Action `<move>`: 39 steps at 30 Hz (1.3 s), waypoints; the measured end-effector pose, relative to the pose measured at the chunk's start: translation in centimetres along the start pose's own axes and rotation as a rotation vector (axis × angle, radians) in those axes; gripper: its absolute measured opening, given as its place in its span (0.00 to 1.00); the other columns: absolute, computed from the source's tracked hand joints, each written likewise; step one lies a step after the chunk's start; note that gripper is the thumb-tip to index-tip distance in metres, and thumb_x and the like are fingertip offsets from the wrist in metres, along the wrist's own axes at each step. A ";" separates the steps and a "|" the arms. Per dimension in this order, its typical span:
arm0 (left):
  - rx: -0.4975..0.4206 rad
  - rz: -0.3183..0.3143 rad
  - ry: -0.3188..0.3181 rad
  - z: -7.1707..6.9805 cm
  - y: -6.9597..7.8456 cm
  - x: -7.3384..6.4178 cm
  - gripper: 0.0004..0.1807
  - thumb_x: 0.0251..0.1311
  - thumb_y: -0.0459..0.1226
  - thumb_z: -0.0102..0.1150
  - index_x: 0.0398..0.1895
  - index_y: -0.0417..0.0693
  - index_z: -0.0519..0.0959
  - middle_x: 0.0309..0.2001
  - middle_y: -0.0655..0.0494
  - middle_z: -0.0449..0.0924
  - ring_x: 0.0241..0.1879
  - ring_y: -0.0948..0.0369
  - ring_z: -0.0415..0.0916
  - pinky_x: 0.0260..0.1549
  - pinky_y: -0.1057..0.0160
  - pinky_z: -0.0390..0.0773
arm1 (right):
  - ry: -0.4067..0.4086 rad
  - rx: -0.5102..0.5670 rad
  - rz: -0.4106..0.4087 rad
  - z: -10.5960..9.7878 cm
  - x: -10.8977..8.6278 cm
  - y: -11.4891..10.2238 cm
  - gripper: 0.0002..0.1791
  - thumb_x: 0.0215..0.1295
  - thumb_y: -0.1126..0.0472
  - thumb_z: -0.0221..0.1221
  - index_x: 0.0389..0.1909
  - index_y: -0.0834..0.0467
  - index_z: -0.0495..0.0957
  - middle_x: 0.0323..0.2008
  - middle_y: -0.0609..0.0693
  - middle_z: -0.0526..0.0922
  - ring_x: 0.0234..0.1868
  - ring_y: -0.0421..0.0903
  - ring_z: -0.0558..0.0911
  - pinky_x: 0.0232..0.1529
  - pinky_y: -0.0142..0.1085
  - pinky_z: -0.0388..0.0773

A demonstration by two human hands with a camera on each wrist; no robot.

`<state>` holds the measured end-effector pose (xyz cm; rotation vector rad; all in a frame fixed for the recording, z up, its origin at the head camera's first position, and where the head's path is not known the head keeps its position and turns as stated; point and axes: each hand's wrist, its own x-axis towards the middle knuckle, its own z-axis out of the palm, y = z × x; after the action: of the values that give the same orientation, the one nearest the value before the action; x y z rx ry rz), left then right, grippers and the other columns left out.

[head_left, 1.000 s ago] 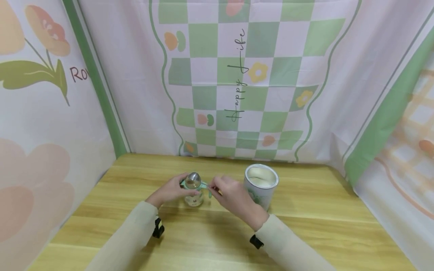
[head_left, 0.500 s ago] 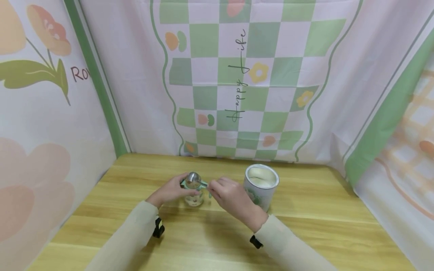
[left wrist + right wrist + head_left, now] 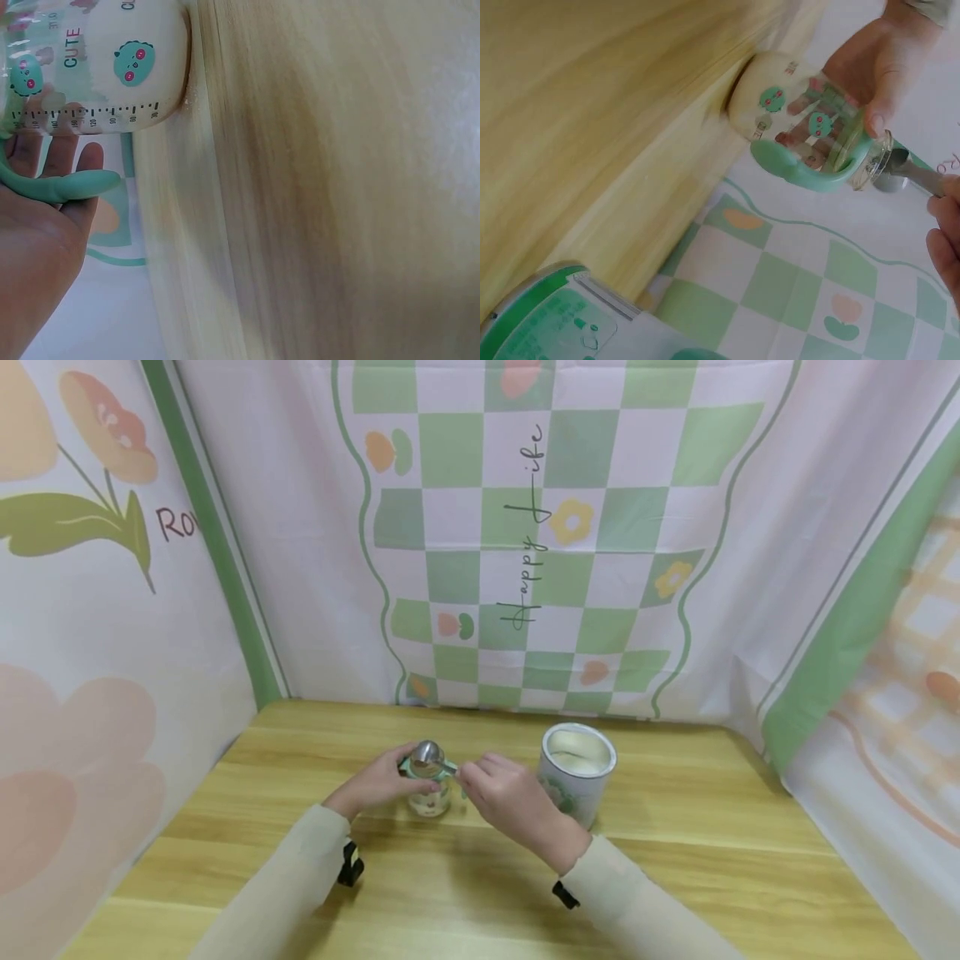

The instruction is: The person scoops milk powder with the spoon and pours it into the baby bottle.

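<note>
A clear baby bottle (image 3: 430,803) with green handles and printed cartoon faces stands upright on the table. My left hand (image 3: 377,782) holds it near the neck, thumb in front and fingers behind the glass in the right wrist view. Pale powder fills its lower part, seen in the left wrist view through the bottle wall (image 3: 154,30). My right hand (image 3: 516,800) grips the handle of a metal spoon (image 3: 427,755). The spoon's bowl (image 3: 892,180) is tipped over the uncapped mouth of the bottle, its rounded back upward in the head view.
A tall white tin (image 3: 581,793) of pale powder stands uncovered to the right, just behind my right hand. The wooden table (image 3: 465,910) ends at a patterned cloth (image 3: 517,643) at the back. Cloth walls flank both sides.
My right hand has rolled slightly and shifted a little, turning the spoon's bowl further over at the bottle's mouth. My left hand and the bottle have stayed in place.
</note>
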<state>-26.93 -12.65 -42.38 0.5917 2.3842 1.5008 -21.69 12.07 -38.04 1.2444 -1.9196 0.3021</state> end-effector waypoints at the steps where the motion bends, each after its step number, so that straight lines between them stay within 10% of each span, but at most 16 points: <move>1: 0.000 0.000 0.000 0.0 0.0 -0.1 0.35 0.59 0.50 0.72 0.68 0.57 0.71 0.56 0.57 0.79 0.57 0.54 0.74 0.62 0.42 0.68 | 0.007 0.002 -0.005 0.0 0.0 0.0 0.04 0.69 0.66 0.61 0.33 0.58 0.78 0.26 0.47 0.83 0.26 0.39 0.80 0.28 0.23 0.77; 8: -0.028 -0.016 0.006 0.1 -0.1 -0.1 0.39 0.60 0.48 0.71 0.72 0.53 0.67 0.56 0.53 0.79 0.55 0.53 0.76 0.61 0.43 0.69 | 0.008 0.087 0.123 0.1 0.0 0.4 0.10 0.58 0.70 0.70 0.34 0.58 0.78 0.27 0.46 0.82 0.27 0.39 0.80 0.27 0.25 0.78; 24: -0.011 -0.053 0.030 -0.1 0.0 -0.1 0.43 0.55 0.54 0.74 0.73 0.55 0.67 0.60 0.52 0.76 0.60 0.51 0.72 0.62 0.40 0.67 | 0.071 0.995 1.224 -1.2 1.0 1.8 0.11 0.69 0.59 0.64 0.41 0.64 0.77 0.37 0.56 0.87 0.34 0.49 0.84 0.43 0.39 0.82; 31: 0.010 -0.050 0.033 0.0 0.0 0.0 0.40 0.54 0.53 0.74 0.70 0.57 0.70 0.61 0.52 0.75 0.61 0.50 0.70 0.62 0.36 0.66 | 0.124 1.212 1.322 -1.9 1.4 2.0 0.09 0.71 0.64 0.59 0.43 0.66 0.73 0.36 0.55 0.84 0.34 0.44 0.80 0.44 0.38 0.82; 39: 0.000 -0.048 0.034 0.0 0.0 0.0 0.38 0.55 0.52 0.74 0.67 0.55 0.72 0.56 0.54 0.78 0.58 0.52 0.73 0.61 0.38 0.66 | 0.160 1.190 1.296 -3.2 1.4 2.3 0.09 0.71 0.63 0.60 0.42 0.65 0.73 0.36 0.53 0.84 0.34 0.45 0.81 0.45 0.40 0.83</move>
<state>-26.95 -12.65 -42.38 0.5097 2.4059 1.5024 -22.27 14.12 -34.44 0.2669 -2.1288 2.3342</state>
